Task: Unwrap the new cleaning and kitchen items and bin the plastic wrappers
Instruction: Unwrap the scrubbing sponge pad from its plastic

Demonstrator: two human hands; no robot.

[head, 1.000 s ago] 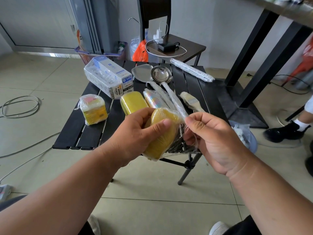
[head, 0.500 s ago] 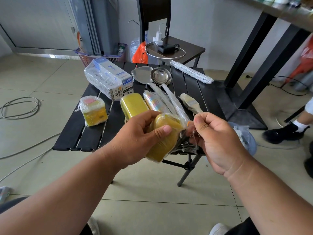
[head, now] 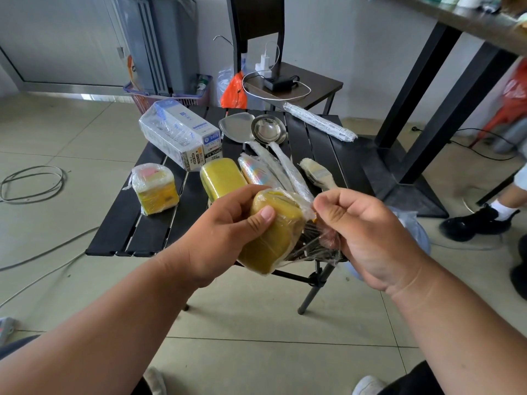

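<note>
Two hands work together in mid-air, just nearer than the front edge of a black slatted tabletop. The left hand grips a yellow sponge with thumb across its face and fingers curled behind. The right hand, just beside it, is closed in a fist around clear plastic wrap pulled taut off the sponge's right side.

The sponge looks light and soft, likely to squash under a hard squeeze, so a broad, gentle hold around its middle suits it. The film looks thin, stretchy and clingy, probably best taken where it bunches loose at the sponge's end.

Beyond the hands, on the tabletop, lie a bare yellow sponge, a wrapped sponge pack, a wrapped box, a spatula and ladle with wrapped handles, and a brush.
</note>
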